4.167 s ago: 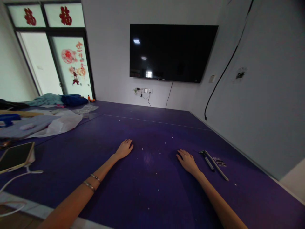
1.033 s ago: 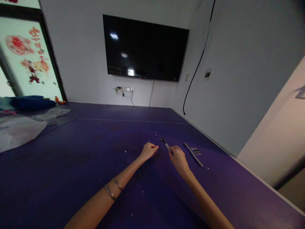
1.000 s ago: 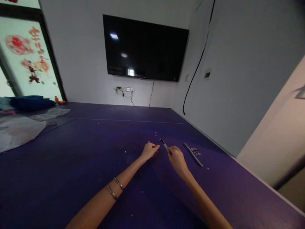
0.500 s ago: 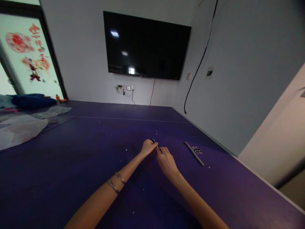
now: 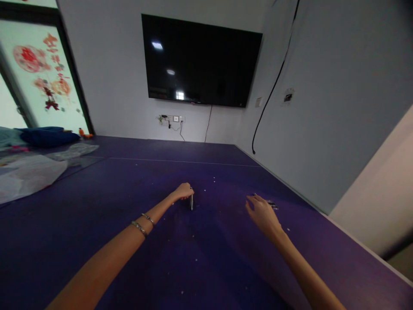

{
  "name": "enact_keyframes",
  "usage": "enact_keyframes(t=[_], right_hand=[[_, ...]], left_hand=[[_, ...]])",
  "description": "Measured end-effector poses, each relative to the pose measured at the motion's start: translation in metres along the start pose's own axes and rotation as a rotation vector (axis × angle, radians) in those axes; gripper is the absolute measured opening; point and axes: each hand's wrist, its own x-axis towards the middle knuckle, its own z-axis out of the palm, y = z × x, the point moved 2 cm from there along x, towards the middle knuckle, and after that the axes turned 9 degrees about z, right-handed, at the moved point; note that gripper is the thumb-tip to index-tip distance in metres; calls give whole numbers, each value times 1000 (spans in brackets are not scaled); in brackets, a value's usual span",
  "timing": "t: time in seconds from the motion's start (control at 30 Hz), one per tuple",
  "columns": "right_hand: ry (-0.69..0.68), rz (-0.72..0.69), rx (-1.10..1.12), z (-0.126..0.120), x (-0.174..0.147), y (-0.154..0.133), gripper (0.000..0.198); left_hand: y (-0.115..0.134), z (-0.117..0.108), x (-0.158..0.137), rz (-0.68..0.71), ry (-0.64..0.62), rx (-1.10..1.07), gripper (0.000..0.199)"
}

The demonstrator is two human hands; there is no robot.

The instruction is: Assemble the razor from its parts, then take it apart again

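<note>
My left hand [image 5: 184, 191] is closed over the purple surface [image 5: 145, 267]. A small, thin, light metallic-looking piece [image 5: 192, 202] hangs down from its fingers; the rest of it is hidden in the grip, so its kind cannot be told. Two bracelets [image 5: 141, 227] circle the left forearm. Farther right, my right hand [image 5: 263, 214] has its fingers apart and nothing visible in them. It hovers over the spot of a grey strip, now almost wholly covered. Just past its knuckles lies a small clear packet with dark bits [image 5: 273, 206].
A white plastic sheet [image 5: 32, 176] and dark blue cloth [image 5: 50, 137] lie at the far left. A black cable [image 5: 269, 97] hangs along the right wall. On the back wall are a television [image 5: 201, 62] and sockets [image 5: 176, 119]. White specks dot the purple surface.
My hands have separated from their meeting point in the middle. The left went left with the small metallic piece; the right let go and moved right, over the grey strip.
</note>
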Motion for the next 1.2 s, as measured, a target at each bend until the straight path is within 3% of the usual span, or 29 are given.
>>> enact_keyframes(t=[0.13, 0.37, 0.77, 1.0, 1.2], right_hand=[[-53, 167, -45, -2, 9, 47, 31], [-110, 262, -115, -1, 11, 98, 30], [-334, 258, -259, 19, 7, 116, 38], [-462, 213, -282, 31, 11, 124, 34], [-468, 171, -251, 38, 12, 123, 30]], left_hand=[[-7, 6, 7, 16, -45, 52, 20], [-5, 11, 6, 51, -67, 101, 20], [0, 11, -1, 42, -16, 129, 24], [-6, 5, -14, 15, 17, 82, 46], [-8, 9, -40, -32, 49, 77, 42]])
